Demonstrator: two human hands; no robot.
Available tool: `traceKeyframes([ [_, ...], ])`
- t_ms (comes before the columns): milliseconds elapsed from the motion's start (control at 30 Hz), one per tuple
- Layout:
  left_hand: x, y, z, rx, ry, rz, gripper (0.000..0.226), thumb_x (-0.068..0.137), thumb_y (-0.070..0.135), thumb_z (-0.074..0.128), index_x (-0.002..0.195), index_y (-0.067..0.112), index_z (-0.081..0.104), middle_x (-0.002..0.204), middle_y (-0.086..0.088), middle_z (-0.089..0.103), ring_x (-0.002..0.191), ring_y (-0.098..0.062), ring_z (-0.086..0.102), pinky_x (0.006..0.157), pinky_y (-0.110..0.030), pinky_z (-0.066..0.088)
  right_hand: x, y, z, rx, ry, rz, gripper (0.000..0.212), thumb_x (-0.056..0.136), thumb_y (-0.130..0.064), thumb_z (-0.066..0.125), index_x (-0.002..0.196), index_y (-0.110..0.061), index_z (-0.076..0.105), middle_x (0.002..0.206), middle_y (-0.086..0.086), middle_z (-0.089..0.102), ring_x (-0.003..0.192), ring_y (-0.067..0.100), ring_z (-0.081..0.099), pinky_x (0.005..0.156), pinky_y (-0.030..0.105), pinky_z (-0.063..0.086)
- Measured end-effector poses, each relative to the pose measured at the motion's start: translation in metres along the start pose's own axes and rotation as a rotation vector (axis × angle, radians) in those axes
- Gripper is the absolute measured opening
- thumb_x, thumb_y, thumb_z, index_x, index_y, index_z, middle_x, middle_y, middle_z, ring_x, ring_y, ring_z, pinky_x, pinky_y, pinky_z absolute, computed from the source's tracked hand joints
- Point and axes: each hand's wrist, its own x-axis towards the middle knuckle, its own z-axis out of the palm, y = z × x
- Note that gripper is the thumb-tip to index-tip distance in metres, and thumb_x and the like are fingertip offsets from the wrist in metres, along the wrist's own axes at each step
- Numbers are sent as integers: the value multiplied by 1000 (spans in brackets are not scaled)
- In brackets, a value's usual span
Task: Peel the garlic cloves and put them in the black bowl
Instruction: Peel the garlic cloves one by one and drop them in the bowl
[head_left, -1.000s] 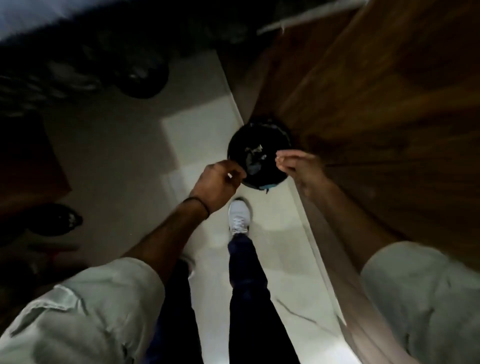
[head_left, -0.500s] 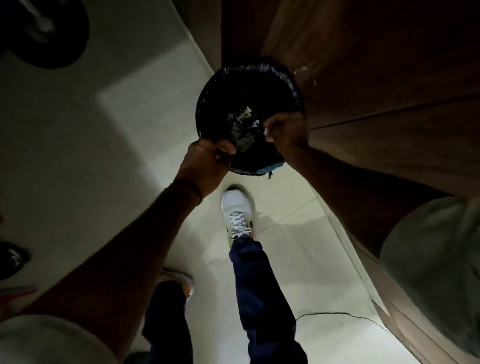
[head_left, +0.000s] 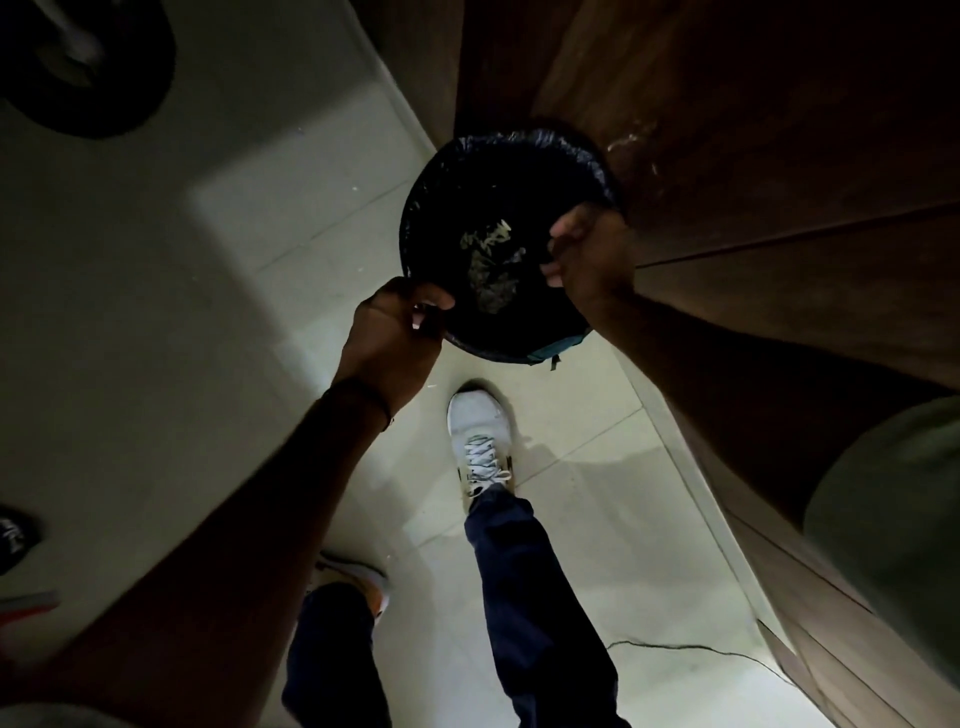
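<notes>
In the bin, at centre: pale scraps (head_left: 491, 265) lie on the black liner. They look papery and are likely garlic peel.
Garlic: no clove is plainly in view, and one could be hidden in a hand.
Bowl: not in view. The lined bin (head_left: 524, 139) on the floor is not it, by my reading.
Left hand (head_left: 400, 332): at the bin's 8 o'clock rim, fingers curled with the thumb against the fingertips. A pale fleck shows there, but I cannot tell whether it is peel, clove or nail.
Right hand (head_left: 587, 254): at the 3 o'clock rim, fingers curled inward. I cannot tell what it holds, if anything.
Handling (judged): a clove is small, light and firm, and slick once bare, so pinch it across the flat sides near the root end. The skin is brittle and clings to fingers, so it needs rubbing off rather than shaking.
Shoe (head_left: 478, 431): at the bin's 6 o'clock, close by.
Floor (head_left: 234, 312): pale tile, from 6 to 11 o'clock.
Wood panel (head_left: 727, 130): touching the bin from 12 to 3 o'clock.
</notes>
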Motion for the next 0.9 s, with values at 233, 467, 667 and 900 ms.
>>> traceKeyframes([
  [233,-22,13,-22,-78,23,30,22,92,1,57,104,13,72,110,8,69,97,-15,64,75,-4,43,-31,-21,-6,-9,19,-116,31,87,3,53,80,-24,67,90,15,70,85,33,68,81,46,58],
  [467,-78,27,-74,-140,74,62,26,92,-1,56,103,16,72,105,11,69,91,-4,64,72,-2,40,-74,-50,-13,-93,190,-278,29,66,3,50,78,-9,73,91,15,71,82,31,66,83,41,55],
  [667,-149,55,-142,-219,126,101,23,87,5,53,101,11,71,100,8,70,83,-7,64,78,-13,47,-173,-137,-18,137,-51,-138,16,81,18,66,91,7,72,85,11,67,69,2,57,71,11,46],
  [900,-316,73,-285,-156,332,23,25,91,1,56,105,15,71,99,4,72,83,-7,66,75,-13,49,-370,-284,-12,203,-418,-412,41,80,16,62,79,-24,68,79,-5,67,76,9,61,75,26,49],
])
